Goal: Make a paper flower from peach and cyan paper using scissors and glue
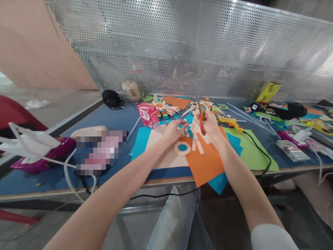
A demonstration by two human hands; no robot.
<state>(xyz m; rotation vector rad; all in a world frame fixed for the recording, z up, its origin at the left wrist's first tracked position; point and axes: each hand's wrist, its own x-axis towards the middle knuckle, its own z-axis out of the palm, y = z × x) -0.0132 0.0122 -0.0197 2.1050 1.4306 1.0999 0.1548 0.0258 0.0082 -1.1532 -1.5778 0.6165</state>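
Observation:
In the head view my right hand [209,123] grips a pair of scissors [201,122] by its red-orange handles, with the blades pointing up and away. My left hand [173,132] hovers low over the paper, fingers bent and slightly apart, beside some pale cut strips [199,144]; whether it touches one is unclear. Just below it lies a round fringed paper piece [182,148] with a blue centre. Beneath are a pale pink sheet [162,158], an orange sheet [205,168] and blue sheets [142,137].
A pink box [148,115] stands left of the papers. To the right, a yellow glue gun [231,124] lies by a green sheet [255,149], its black cable trailing over the table edge. Paper scraps [169,107] are heaped behind. A purple power strip [44,156] sits far left.

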